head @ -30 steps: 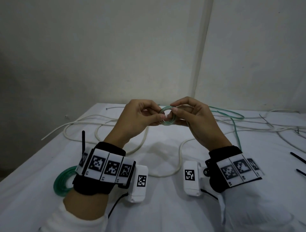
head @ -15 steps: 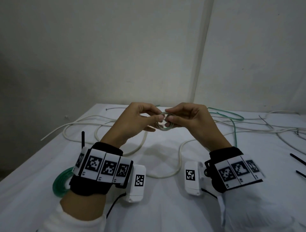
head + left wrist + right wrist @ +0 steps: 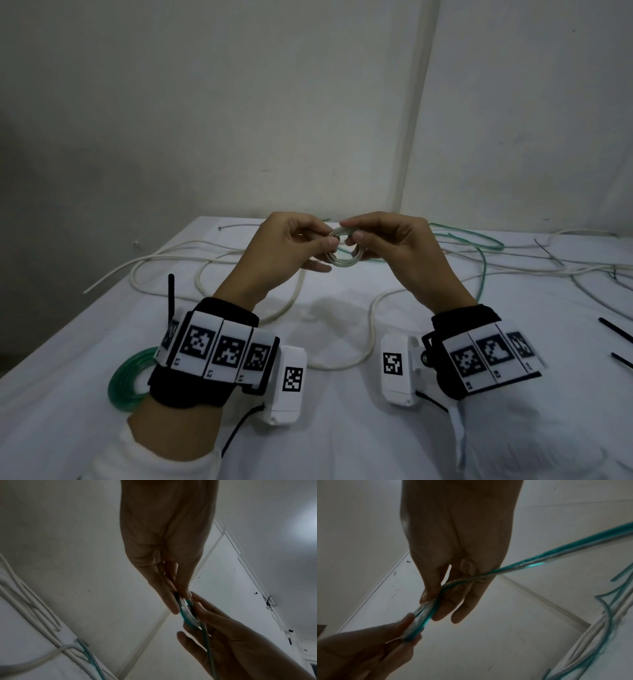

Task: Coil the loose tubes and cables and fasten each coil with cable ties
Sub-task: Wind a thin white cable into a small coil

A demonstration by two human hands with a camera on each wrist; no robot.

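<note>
Coil [image 3: 343, 251] of clear-green tube | left hand [image 3: 284, 250] pinching | right hand [image 3: 397, 246] pinching

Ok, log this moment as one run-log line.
step: coiling | left hand: pinches small tube coil | right hand: pinches same coil, feeding green tube tail | tie: not yet on

No readable text; the wrist bands [image 3: 219, 353] bear only square black-and-white marker codes.

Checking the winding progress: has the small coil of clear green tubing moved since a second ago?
Yes. The small tubing coil, pinched by left hand and right hand, has tilted flatter, staying above the white cable loops.
</note>
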